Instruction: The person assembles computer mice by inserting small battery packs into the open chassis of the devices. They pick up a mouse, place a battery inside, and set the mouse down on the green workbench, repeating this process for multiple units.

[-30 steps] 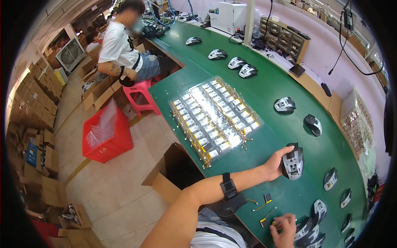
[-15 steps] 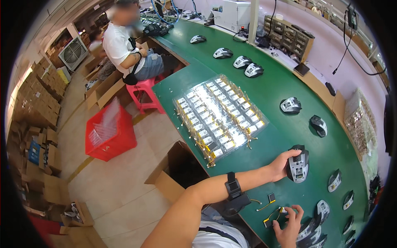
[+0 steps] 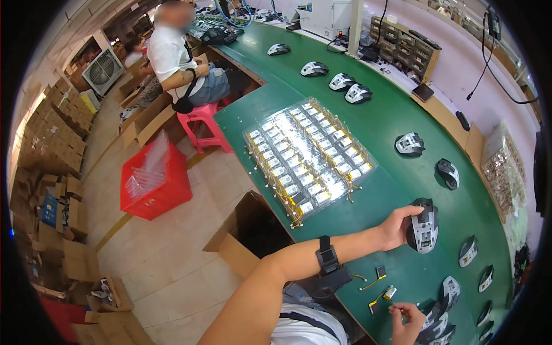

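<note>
My left hand [image 3: 398, 229] grips a black and grey computer mouse [image 3: 424, 230] by its side, its underside with an open recess turned up. Lower down, my right hand [image 3: 407, 322] has thumb and forefinger pinched together beside a small silver and yellow battery [image 3: 390, 292]. Whatever is between those fingertips is too small to make out. Two more little batteries with thin wires lie close by, a dark one [image 3: 380, 272] and another dark one with a yellow edge [image 3: 374, 307].
A clear tray [image 3: 330, 192] of many wired batteries lies on the green table [image 3: 376, 129]. More mice [image 3: 409, 144] line its far side, and several [image 3: 450, 292] cluster beside my right hand. A cardboard box [image 3: 227, 247] and red crate [image 3: 167, 201] stand left. Another person [image 3: 172, 54] sits at the table.
My right hand has dropped slightly lower, and its spread fingers have closed into a pinch. The silver and yellow battery now lies clear of the fingers. My left hand still holds the mouse.
</note>
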